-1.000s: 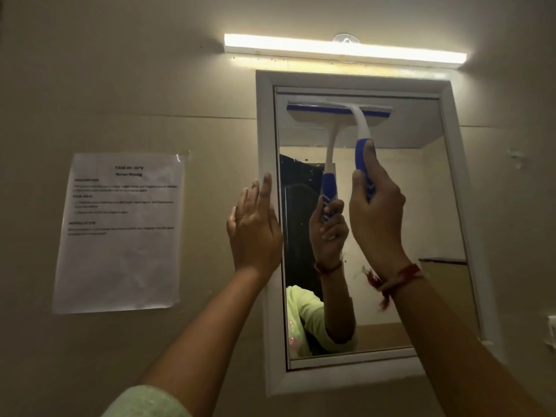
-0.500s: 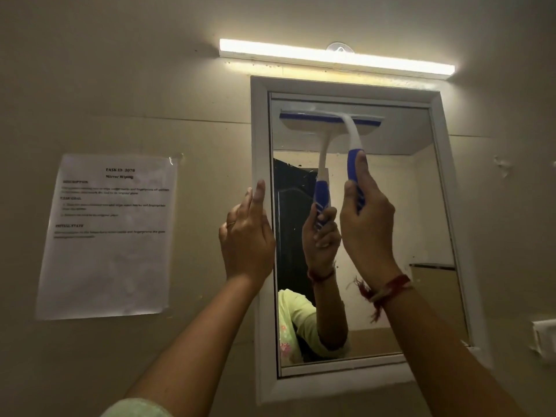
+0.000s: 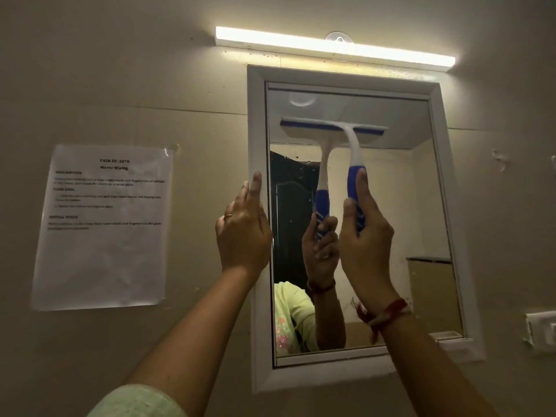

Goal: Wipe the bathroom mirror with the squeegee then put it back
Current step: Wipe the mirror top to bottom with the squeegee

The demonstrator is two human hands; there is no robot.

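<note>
A white-framed bathroom mirror [image 3: 421,206] hangs on the beige wall. A white and blue squeegee [image 3: 353,142] lies with its blade flat against the upper part of the glass. My right hand [image 3: 365,245] grips its blue handle from below, thumb stretched up along it. My left hand [image 3: 243,233] rests with straight fingers on the mirror's left frame edge. The glass reflects the squeegee, my right hand and a light green sleeve.
A lit tube light [image 3: 334,46] runs above the mirror, with a clear suction hook [image 3: 339,37] behind it. A printed task sheet [image 3: 103,227] is taped to the wall at left. A white switch plate [image 3: 541,329] sits at the right edge.
The squeegee blade has slid down the glass from near the top edge of the mirror, and my right hand has come down with it. My left hand stays on the frame.
</note>
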